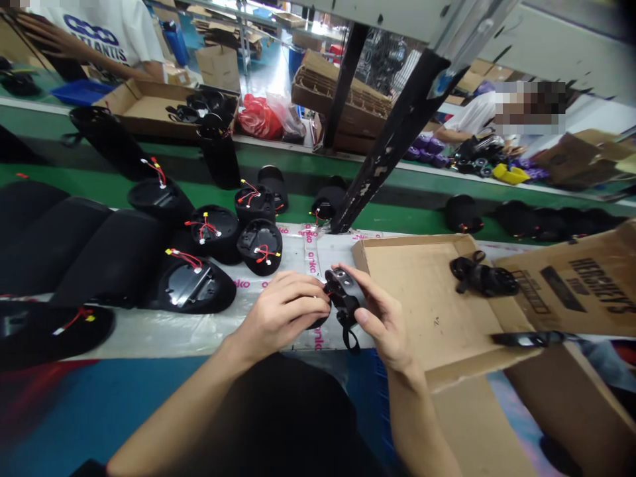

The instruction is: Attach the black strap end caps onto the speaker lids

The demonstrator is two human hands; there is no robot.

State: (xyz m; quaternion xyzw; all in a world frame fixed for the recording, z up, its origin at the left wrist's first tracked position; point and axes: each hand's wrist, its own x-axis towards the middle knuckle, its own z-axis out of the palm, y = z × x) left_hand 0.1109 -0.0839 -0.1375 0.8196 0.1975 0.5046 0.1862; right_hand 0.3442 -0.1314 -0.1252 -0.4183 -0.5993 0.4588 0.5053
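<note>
In front of me, above the bench, my right hand (385, 318) grips a black plastic end piece (346, 291) with a short strap loop (351, 341) hanging below it. Its thumb presses the near face and its fingers curl behind. My left hand (285, 308) is closed at the left side of this piece. A dark edge shows under its fingertips, but my fingers hide most of what they hold. To the left stand several black cylindrical housings, such as the one (261, 245) nearest my hands, with red, white and yellow connector wires coming out of their ends.
An open cardboard box (427, 324) at right holds more black strapped pieces (484, 277). A black slanted post (382, 149) rises beyond my hands. Behind runs a green conveyor belt (298, 215) with further housings. Two people are across it, near a red plastic bag (259, 118).
</note>
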